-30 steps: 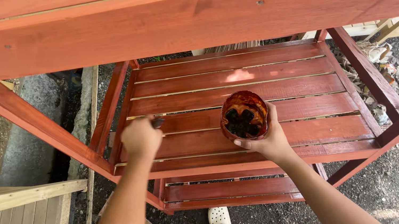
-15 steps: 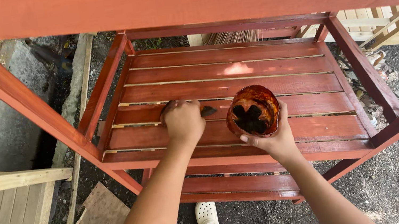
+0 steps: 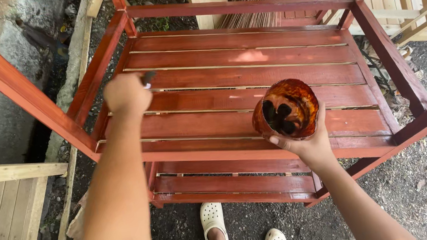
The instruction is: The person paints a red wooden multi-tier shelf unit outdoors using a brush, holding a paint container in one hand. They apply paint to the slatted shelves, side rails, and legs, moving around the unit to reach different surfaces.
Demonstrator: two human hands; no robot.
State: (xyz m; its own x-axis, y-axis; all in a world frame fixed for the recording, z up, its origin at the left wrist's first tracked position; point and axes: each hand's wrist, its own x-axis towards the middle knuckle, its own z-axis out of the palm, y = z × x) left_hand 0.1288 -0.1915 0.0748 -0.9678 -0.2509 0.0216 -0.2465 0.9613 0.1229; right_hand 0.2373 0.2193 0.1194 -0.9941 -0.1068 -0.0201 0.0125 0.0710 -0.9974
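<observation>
**Two hands over wet red slats**

One view only, from the head, looking down through the frame of a red-stained shelf unit.

Left hand is closed in a fist round a brush; only the dark tip shows past the knuckles, at the left end of the slats. Whether the bristles touch the wood I cannot tell.

Right hand cups a pot from below, fingers wrapped round its lower wall, held in the air above the front slats. The pot is tilted toward the camera and smeared all over with the same red-brown stain. Inside sit dark lumps or blotches; how much liquid is left I cannot tell.

Risk, as I judge it: that tilt could spill stain onto the slats or drip through to the lower shelf and the white clogs beneath. The stained outside looks slippery, so the pot might slide in the grip. A forearm could also brush the front rail and smudge it.
</observation>
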